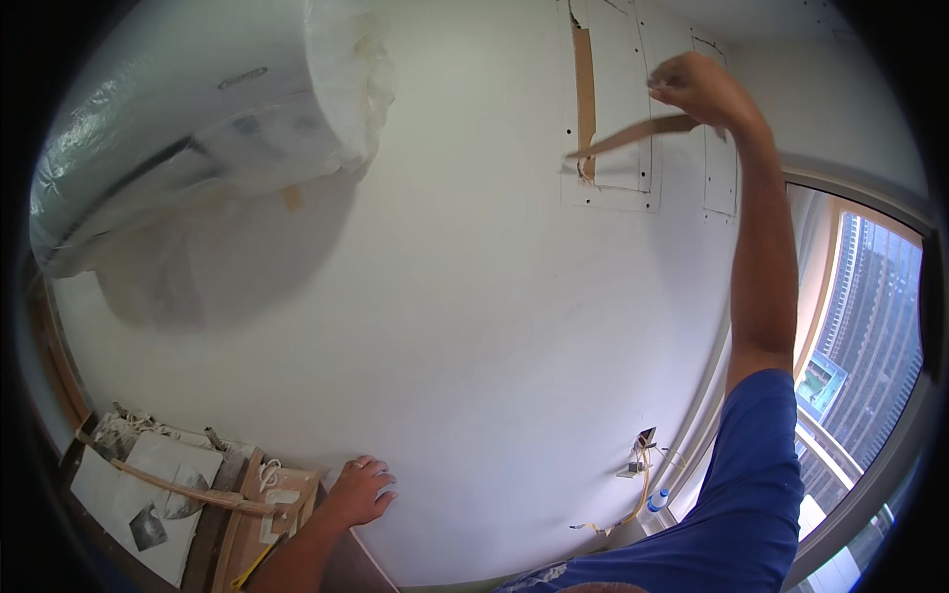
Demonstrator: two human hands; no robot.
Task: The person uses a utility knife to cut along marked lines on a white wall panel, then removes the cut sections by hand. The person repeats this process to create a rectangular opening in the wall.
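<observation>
My right hand (700,89) is raised high against the white wall (474,296), fingers pinched on a strip of brown tape (633,134) that peels away from the wall toward the left. Another length of the same brown tape (584,84) still runs vertically along the edge of a rectangular patch panel (618,109) cut into the wall. My left hand (358,491) is low down, palm and spread fingers pressed flat on the wall. My right sleeve is blue.
A wall air-conditioning unit wrapped in clear plastic (198,119) hangs at upper left. A window (860,336) with tall buildings outside is at right. Boards and papers (168,484) lie at lower left; a yellow cable and socket (643,460) sit low on the wall.
</observation>
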